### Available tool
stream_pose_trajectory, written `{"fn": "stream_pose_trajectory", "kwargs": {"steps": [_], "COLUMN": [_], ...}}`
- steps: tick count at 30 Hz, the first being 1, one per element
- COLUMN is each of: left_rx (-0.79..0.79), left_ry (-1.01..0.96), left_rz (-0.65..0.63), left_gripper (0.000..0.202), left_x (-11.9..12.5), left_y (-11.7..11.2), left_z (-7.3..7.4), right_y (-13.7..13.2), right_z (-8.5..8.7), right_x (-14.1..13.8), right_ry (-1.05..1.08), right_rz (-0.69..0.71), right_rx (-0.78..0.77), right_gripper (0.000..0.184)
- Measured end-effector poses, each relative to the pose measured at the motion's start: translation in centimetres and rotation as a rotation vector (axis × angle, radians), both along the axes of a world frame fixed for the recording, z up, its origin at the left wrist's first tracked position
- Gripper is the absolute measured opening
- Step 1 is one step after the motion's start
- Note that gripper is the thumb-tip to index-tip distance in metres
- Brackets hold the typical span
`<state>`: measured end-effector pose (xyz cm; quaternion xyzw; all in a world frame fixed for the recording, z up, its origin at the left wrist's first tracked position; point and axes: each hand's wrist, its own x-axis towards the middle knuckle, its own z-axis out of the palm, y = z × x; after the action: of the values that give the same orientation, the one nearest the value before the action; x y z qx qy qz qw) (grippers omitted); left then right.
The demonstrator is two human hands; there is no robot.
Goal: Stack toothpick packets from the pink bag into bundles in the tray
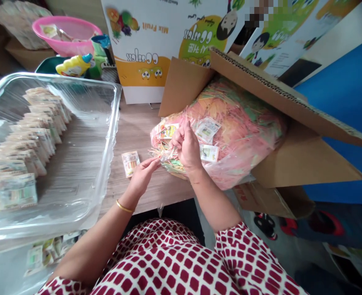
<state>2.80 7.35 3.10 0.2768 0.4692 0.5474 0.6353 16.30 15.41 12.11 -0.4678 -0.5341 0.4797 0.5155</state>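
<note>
My left hand [144,174] pinches a small clear plastic packet [166,155] at the edge of a pile of thin coloured sticks [230,110]. Just right of it, my right hand [187,145] is closed with its fingers curled; what its fingertips hold is too small to make out. Around the right hand, printed sachets lie on the sticks: a yellow one [168,131] at its left, a pale one [208,130] beyond it and another [209,153] at its right. A single filled sachet [130,164] rests on the table beside my left hand.
At left, a clear plastic tray [114,119] holds rows of filled sachets [30,139]. Behind it are a pink basin [67,24] and a yellow bottle [73,66]. An open cardboard box [306,159] surrounds the sticks' bag, and printed cartons [146,45] stand behind.
</note>
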Motion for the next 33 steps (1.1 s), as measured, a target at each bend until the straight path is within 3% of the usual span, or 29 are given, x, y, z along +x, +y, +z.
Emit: {"fn": "stream_pose_trajectory", "kwargs": {"steps": [7,14,17,20,27,30,33], "left_rx": [-0.009,0.016,0.026,0.016,-0.075,-0.094,-0.084], "left_ry": [0.008,-0.006,-0.015,-0.037,-0.149,-0.183,-0.193], "left_rz": [-0.011,-0.012,-0.031,-0.029,-0.039,-0.075,-0.094], "left_gripper": [0.039,0.036,0.036,0.037,0.039,0.037,0.035], "left_x": [0.0,0.2,0.2,0.2,0.0,-0.1,-0.1], "left_y": [-0.3,0.0,0.0,0.0,0.2,0.4,0.5], "left_z": [-0.1,-0.2,-0.2,-0.1,0.8,1.2,1.4], "right_y": [-0.4,-1.3,-1.7,-1.8,-1.1,-0.4,0.2], "right_z": [0.0,-2.3,-2.7,-2.7,-3.6,-4.1,-4.3], "right_x": [-0.7,-0.7,-0.5,0.0,1.5,2.0,2.1], "right_ry": [-0.032,-0.258,-0.397,-0.541,-0.149,-0.004,0.01], "right_rz": [-0.099,0.05,0.098,0.121,0.385,0.399,0.391], "right_rx": [0.107,0.049,0.07,-0.008,-0.038,-0.103,-0.172], "right_gripper": [0.063,0.058,0.058,0.06,0.048,0.041,0.045]}}
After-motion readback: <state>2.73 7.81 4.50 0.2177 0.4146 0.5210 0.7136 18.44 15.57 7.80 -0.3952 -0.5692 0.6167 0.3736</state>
